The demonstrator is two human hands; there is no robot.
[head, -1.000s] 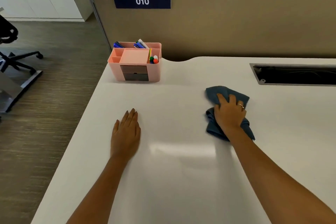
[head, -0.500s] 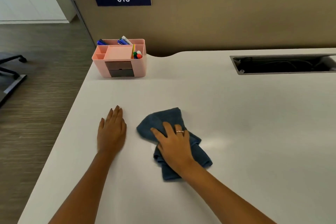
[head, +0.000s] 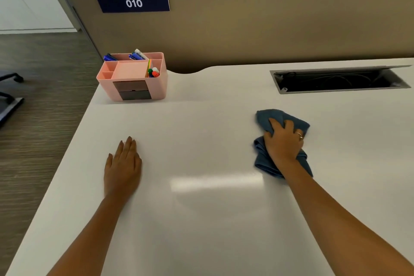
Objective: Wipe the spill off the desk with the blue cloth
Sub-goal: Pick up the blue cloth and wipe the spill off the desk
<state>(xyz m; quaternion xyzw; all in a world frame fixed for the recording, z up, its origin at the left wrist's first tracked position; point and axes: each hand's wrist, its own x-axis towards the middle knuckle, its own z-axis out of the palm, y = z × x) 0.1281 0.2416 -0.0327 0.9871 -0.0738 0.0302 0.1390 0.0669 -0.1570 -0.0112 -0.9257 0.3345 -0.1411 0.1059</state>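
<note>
Rumpled blue cloth (head: 283,116) under curled right hand (head: 282,142); left hand (head: 122,169) flat on smooth desk (head: 212,219).

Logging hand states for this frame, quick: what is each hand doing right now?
Left hand: open, flat on the desk, holding nothing.
Right hand: fingers curled into the blue cloth, pressing it on the desk.

Since 0.5 s ago, the right hand (head: 284,141) with the blue cloth (head: 280,143) under it sits far out on the desk (head: 201,219), well apart from the left hand (head: 122,167), no longer just beside it. That is roughly where it lay 1 s ago.
</note>
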